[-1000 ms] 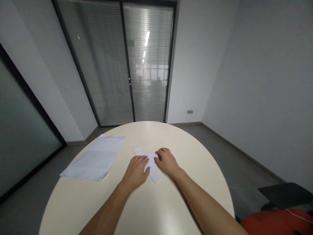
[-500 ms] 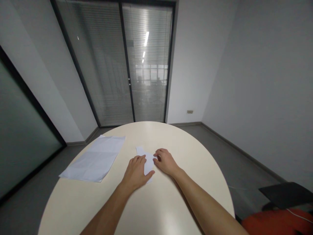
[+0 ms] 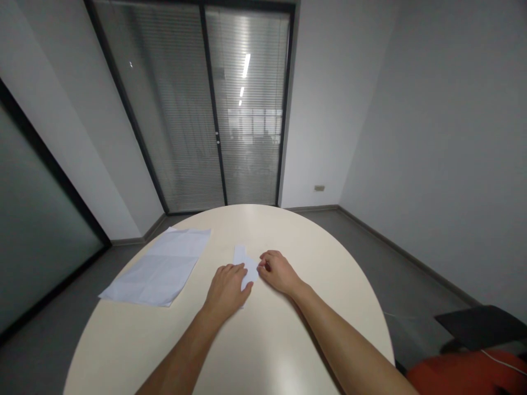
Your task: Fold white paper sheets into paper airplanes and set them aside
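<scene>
A small folded white paper (image 3: 250,270) lies on the round table, with a narrow strip of it pointing away from me at the top. My left hand (image 3: 228,285) rests palm down over its left part, fingers stretched and thumb out to the side, hiding much of the folds. At the paper's right edge is my right hand (image 3: 278,271). Its fingers are bent, and thumb and fingertips come together on that edge; the exact contact is small and partly hidden.
A large creased white sheet (image 3: 164,266) lies at the table's left side. The pale round table (image 3: 321,318) fills the foreground. Beyond the right rim are a black flat panel (image 3: 481,323) and a red seat (image 3: 448,376). Glass doors (image 3: 247,137) stand behind.
The folded paper has turned slightly, its top strip now standing straighter and a little further right. My left thumb has drawn in towards the fingers. My right fingertips have closed somewhat at the paper's edge.
</scene>
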{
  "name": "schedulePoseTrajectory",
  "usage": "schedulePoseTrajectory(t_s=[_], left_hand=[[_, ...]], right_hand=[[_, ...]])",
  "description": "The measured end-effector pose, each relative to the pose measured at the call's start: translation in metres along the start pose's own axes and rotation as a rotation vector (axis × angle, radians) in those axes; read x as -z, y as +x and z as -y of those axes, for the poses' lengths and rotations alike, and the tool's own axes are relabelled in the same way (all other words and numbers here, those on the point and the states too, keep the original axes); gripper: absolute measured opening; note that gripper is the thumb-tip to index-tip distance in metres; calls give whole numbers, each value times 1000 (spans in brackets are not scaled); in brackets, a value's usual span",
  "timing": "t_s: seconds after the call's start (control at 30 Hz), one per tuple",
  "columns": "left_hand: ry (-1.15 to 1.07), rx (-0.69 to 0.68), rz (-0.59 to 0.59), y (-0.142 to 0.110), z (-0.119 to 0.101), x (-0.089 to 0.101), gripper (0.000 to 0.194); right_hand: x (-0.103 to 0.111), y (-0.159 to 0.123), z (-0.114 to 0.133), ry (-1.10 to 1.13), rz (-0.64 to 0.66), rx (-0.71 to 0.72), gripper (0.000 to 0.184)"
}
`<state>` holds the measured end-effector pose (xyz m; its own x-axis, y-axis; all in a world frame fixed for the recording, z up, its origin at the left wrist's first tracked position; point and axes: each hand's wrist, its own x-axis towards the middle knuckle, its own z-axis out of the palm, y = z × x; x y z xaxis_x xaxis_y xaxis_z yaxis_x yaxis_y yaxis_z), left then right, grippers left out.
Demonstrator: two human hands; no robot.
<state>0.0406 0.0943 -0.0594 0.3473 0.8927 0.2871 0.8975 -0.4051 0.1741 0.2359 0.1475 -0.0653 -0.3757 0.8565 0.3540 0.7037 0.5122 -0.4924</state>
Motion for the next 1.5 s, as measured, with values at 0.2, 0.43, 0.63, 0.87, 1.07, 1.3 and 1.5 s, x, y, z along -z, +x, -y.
schedulePoseTrajectory(t_s=[0.2,0.43,0.63,0.87,1.07,1.3,1.5], left_hand=[[-6,17,14,-1,-2,3,28],[-44,-26,68,1,1,4,35],[-72,-29,53,0,4,-1,41],[-127,-29,40,-2,5,2,41],[-119,8,56,-1,5,3,41],[-115,24,67,-1,5,4,37],[-142,-24,34,0,9,-3,39]], right_hand=[[4,-2,4,-3,14,6,9],[9,-1,8,-30,52,40,7],[9,-5,-1,22,139,187,26],[13,-5,-6,21,178,227,33],[11,-3,-5,33,134,256,23],[7,-1,-5,33,112,279,24],[7,-2,-6,35,115,297,28]])
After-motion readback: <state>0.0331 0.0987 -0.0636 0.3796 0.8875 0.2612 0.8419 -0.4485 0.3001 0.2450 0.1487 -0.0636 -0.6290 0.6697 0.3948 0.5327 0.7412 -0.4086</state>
